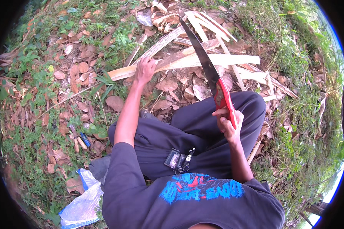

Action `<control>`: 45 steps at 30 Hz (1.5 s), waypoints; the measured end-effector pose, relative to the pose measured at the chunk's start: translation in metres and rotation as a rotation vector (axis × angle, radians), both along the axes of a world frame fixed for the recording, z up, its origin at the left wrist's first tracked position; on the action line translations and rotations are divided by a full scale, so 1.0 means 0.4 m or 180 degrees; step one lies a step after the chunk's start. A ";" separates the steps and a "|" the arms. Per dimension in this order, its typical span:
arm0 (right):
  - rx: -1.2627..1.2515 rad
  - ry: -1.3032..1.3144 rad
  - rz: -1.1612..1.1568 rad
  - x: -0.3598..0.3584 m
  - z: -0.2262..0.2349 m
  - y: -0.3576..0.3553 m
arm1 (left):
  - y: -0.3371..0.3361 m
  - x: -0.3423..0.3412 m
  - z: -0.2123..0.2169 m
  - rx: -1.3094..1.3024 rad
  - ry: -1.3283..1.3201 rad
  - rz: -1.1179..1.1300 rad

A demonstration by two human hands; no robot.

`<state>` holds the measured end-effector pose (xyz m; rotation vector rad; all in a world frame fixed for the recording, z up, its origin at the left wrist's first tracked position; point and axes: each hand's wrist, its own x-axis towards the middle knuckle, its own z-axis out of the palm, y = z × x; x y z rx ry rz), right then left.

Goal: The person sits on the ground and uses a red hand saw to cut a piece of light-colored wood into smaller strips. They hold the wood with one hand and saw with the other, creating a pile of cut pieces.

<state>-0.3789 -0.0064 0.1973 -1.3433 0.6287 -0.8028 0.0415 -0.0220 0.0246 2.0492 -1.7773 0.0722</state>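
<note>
My right hand [229,124] is closed around the red handle of a pruning saw [203,53]. Its long dark blade points up and away to the left, crossing in front of the wood in the picture; whether it touches the wood I cannot tell. My left hand [145,70] grips a long pale wooden slat [233,60] near its left part, with the fingers over its far edge. A browner strip of wood [187,53] lies against that slat, running up to the right. Both pieces rest over other split wood on the ground beyond my crossed legs.
Several split strips [210,26] and curled shavings [164,17] lie at the far side. Tools with wooden and blue handles [80,141] lie on the leaves at left. A white-and-blue plastic sack [80,208] is near my left side. A small pouch with keys [176,158] rests at my lap.
</note>
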 end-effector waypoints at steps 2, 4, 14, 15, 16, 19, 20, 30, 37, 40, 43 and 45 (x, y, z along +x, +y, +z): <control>0.0120 0.0074 -0.0013 -0.005 -0.010 0.015 | 0.002 -0.027 0.009 -0.0061 -0.0228 -0.0218; 0.0236 0.0059 0.0027 -0.001 -0.016 0.029 | 0.014 -0.059 0.038 0.0045 -0.0413 -0.0257; 0.0111 0.0180 -0.0119 -0.006 -0.020 0.036 | 0.006 -0.033 0.124 0.0476 0.0421 -0.0167; 0.0093 0.0172 -0.0145 -0.011 -0.016 0.035 | 0.007 -0.028 0.137 0.0700 0.0481 -0.0084; 0.0067 0.0128 -0.0129 -0.017 -0.011 0.033 | 0.005 -0.026 0.147 0.0923 0.0543 -0.0003; -0.0032 0.0035 -0.0046 -0.023 0.003 0.028 | 0.032 -0.026 0.124 0.0127 -0.0097 -0.0008; 0.0057 0.0073 -0.0031 -0.019 0.002 0.034 | 0.042 -0.017 0.103 -0.0296 -0.0507 -0.0074; 0.0094 0.0561 0.0263 0.113 -0.004 0.043 | 0.024 -0.013 0.033 0.0464 -0.0130 0.0409; -0.0051 0.0936 0.0406 0.207 -0.091 0.068 | 0.016 -0.016 0.043 0.0773 0.0092 0.0493; -0.0018 0.1016 0.0376 0.200 -0.091 0.098 | 0.009 -0.019 0.045 0.0816 0.0108 0.0632; 0.0006 0.1065 0.0377 0.166 -0.106 0.137 | 0.015 -0.013 0.025 0.0671 -0.0040 0.0618; 0.0034 0.1140 0.0437 0.152 -0.112 0.131 | 0.026 -0.013 0.011 0.0358 -0.0227 0.0504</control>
